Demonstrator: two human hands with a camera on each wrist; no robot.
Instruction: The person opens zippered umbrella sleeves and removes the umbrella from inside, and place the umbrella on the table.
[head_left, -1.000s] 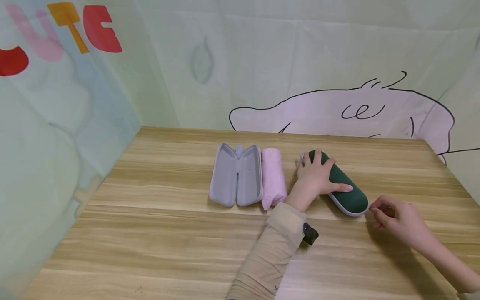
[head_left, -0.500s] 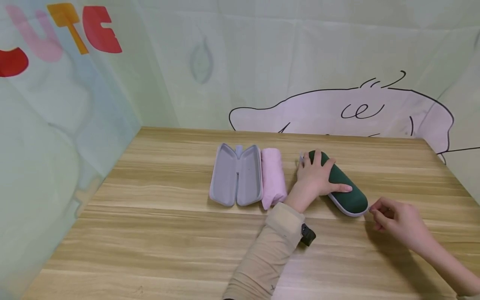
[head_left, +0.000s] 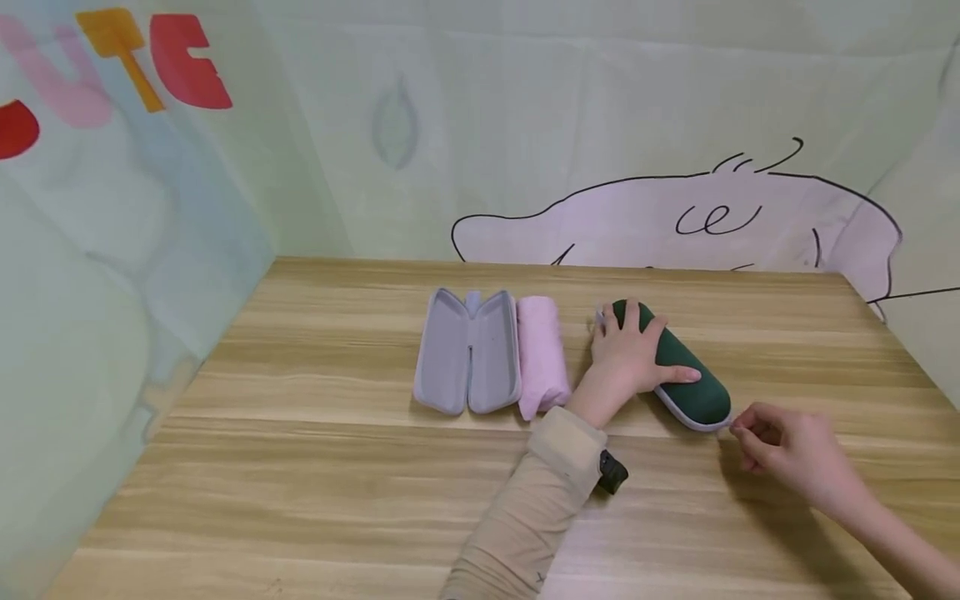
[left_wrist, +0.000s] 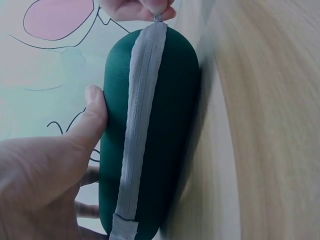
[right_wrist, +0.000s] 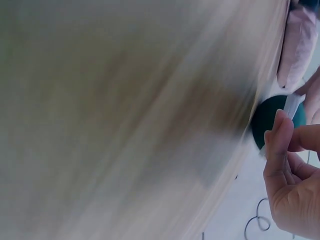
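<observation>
A dark green glasses case (head_left: 693,387) with a pale grey zipper round its side lies slanted on the table. My left hand (head_left: 628,354) rests on top of it, fingers spread over the far end and thumb stretched along the top. In the left wrist view the zipper tape (left_wrist: 142,100) runs along the case's side with its edges together. At the near right end my right hand (head_left: 798,450) pinches the small zipper pull (left_wrist: 157,18) between thumb and forefinger. The right wrist view shows those fingertips (right_wrist: 281,120) in front of the case's rounded end.
Left of the case a rolled pink cloth bundle (head_left: 542,354) lies against a grey hinged case (head_left: 442,358), which is spread open with its inside up. The wooden table (head_left: 315,483) meets a printed cloth backdrop (head_left: 337,150) at the back and left.
The head view has shifted slightly. My right hand has moved a little toward the near side while pinching the zipper pull; my left hand stays on the green case.
</observation>
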